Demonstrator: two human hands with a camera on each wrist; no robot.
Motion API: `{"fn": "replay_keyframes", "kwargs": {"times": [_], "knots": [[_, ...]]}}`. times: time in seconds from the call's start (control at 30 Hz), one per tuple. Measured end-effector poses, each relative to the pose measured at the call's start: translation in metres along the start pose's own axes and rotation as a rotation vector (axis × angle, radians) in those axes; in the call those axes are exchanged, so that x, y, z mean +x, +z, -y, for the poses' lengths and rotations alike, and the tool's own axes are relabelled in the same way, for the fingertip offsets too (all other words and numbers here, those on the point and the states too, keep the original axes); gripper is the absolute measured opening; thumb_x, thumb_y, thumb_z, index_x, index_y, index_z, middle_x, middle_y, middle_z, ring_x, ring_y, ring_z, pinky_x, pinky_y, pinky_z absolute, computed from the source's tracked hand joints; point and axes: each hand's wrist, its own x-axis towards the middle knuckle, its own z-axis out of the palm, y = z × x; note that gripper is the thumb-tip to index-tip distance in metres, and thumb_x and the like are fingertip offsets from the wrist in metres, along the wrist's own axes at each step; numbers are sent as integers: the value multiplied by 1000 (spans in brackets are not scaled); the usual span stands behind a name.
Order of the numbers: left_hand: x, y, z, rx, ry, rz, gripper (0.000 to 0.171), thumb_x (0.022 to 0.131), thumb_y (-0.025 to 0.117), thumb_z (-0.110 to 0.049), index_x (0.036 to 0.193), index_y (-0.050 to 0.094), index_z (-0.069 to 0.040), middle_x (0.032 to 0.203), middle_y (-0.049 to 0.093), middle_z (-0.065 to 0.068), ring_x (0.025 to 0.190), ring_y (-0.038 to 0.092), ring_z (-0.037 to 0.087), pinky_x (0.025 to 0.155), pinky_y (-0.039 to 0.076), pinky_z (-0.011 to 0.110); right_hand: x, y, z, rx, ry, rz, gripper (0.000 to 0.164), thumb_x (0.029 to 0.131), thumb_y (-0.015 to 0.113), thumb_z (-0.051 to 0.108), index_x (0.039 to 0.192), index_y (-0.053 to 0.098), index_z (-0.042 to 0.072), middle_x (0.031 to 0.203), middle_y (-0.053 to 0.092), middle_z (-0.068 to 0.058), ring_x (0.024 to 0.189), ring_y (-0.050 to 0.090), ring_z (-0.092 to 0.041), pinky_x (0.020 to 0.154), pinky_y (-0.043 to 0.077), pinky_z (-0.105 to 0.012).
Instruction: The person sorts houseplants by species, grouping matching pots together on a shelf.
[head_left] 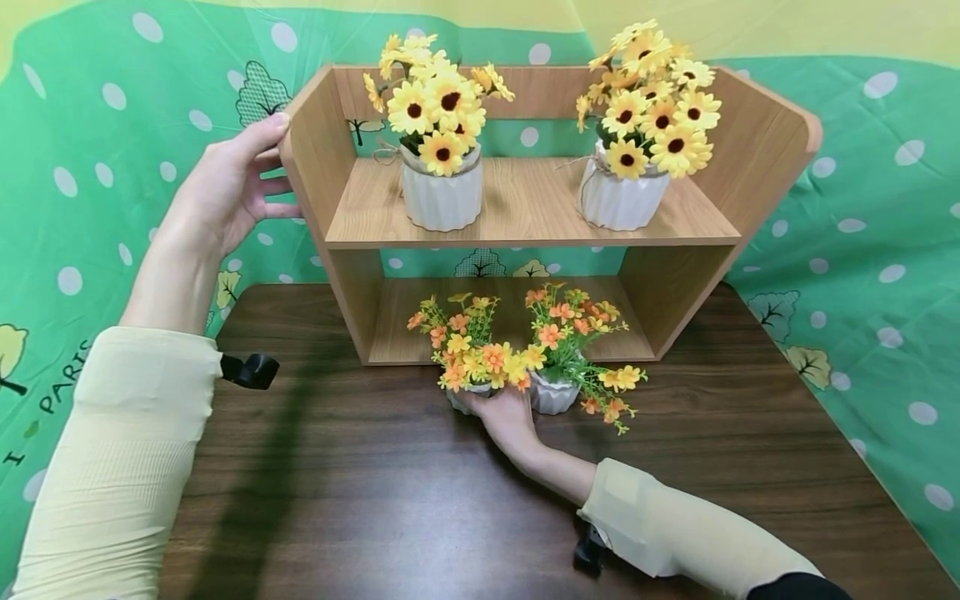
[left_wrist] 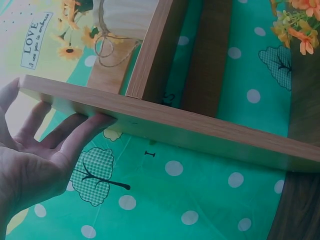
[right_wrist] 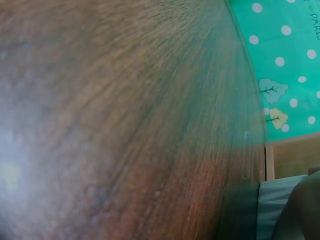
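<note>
The left hand [head_left: 238, 179] is touching the upper left side of the wooden shelf [head_left: 532, 204] — the thumb is resting at the front edge, while the spread, nearly straight fingers are pressing on the outer face. It is standing fairly wide, with gaps showing between the fingers.

The right hand [head_left: 508, 418] is holding the left flower pot [head_left: 459, 403], a white ribbed one with orange and yellow flowers. Its thumb is lying along the front of the pot; the other fingers are disappearing under the blossoms, so how far round they are reaching is hidden. That pot is sitting just in front of the lower board, though whether its base is touching the table [head_left: 390, 467] cannot be told. In the right wrist view, the pot and a dark part of the hand are showing only at the lower right corner.

The right flower pot [head_left: 553, 395], also white, is standing just beside the right hand, its stems leaning out to the right.

On the upper board, two white pots of yellow daisies are standing well apart — the left daisy pot [head_left: 442, 198] and the right daisy pot [head_left: 621, 198]. A green dotted cloth [head_left: 862, 258] is hanging behind.
</note>
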Motion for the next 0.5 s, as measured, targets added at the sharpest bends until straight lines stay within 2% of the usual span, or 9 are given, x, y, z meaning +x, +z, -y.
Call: {"fn": "replay_keyframes", "kwargs": {"times": [0.37, 0.5], "knots": [[-1, 0, 0, 1, 1, 1, 55, 97, 69, -43, 147, 56, -25, 158, 42, 4, 136, 49, 39, 69, 66, 36, -1, 0, 2, -98, -61, -30, 58, 77, 87, 36, 117, 63, 1, 103, 75, -21, 103, 71, -38, 94, 52, -53], [-1, 0, 0, 4, 7, 4, 54, 97, 68, -42, 147, 56, -25, 157, 43, 4, 133, 51, 38, 69, 66, 36, 1, 1, 8, -30, -57, -30, 56, 76, 88, 34, 116, 64, 2, 105, 75, -18, 104, 71, -34, 95, 55, -49]]}}
